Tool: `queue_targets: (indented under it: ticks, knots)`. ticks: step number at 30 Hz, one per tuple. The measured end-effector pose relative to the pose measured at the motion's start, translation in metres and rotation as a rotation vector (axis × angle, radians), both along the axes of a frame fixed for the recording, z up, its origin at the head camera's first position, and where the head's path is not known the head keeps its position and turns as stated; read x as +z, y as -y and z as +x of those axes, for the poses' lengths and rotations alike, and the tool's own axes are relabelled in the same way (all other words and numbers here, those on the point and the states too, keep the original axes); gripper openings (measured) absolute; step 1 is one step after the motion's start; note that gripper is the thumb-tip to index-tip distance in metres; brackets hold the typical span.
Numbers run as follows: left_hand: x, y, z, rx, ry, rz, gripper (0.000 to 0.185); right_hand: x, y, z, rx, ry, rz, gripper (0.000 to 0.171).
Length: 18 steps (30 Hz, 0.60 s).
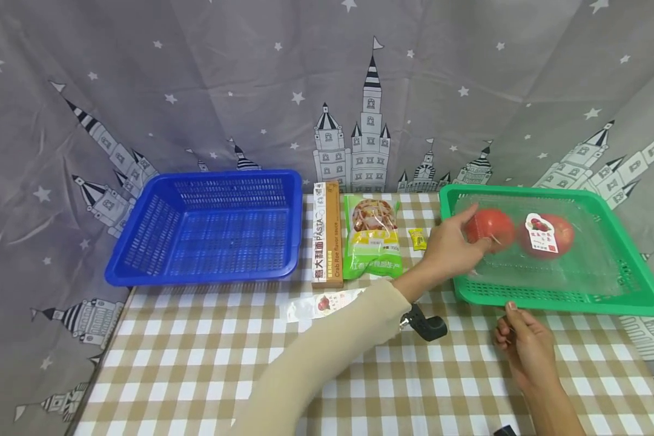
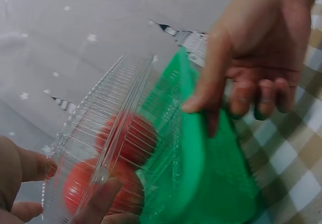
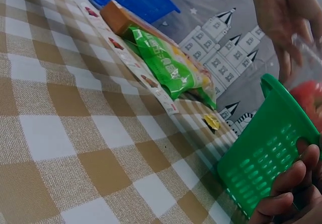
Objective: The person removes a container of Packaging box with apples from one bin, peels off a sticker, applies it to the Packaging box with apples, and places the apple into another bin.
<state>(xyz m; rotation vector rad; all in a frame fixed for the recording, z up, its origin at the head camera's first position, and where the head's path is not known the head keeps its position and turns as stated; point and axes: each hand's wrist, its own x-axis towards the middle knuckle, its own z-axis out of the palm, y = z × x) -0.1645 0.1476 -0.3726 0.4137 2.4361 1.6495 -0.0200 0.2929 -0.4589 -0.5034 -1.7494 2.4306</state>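
A clear plastic clamshell box (image 1: 534,260) holding two red round fruits (image 1: 490,227) lies in the green basket (image 1: 556,301) at the right of the table. My left hand (image 1: 451,245), in a beige sleeve, reaches across and grips the box's left end. In the left wrist view its thumb and fingers pinch the clear box (image 2: 100,128) over the green basket (image 2: 206,173). My right hand (image 1: 515,339) hovers at the basket's front rim with loosely curled fingers and holds nothing. Its fingertips (image 3: 289,181) lie by the green basket (image 3: 261,153) wall.
An empty blue basket (image 1: 207,227) stands at the back left. Between the baskets lie a long pasta box (image 1: 327,236), a green snack bag (image 1: 372,236) and a small yellow sachet (image 1: 417,238). A printed label strip (image 1: 321,304) lies on the checked tablecloth. A grey star curtain hangs behind.
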Motion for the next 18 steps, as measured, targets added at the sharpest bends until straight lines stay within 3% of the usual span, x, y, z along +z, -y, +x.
queue_targets:
  ticks: [8, 13, 18]
  knots:
    - [-0.013, -0.021, 0.005, 0.017, -0.031, -0.133, 0.068, 0.0, 0.002, -0.001, -0.012, 0.008, 0.007, 0.033]
    - [-0.013, -0.02, 0.011, -0.06, -0.021, -0.219, 0.066, -0.002, 0.002, -0.002, -0.004, 0.021, 0.015, 0.033]
    - [-0.01, -0.015, 0.017, -0.164, -0.018, -0.174, 0.062, -0.002, 0.0, -0.001, -0.009, 0.022, 0.025, 0.032]
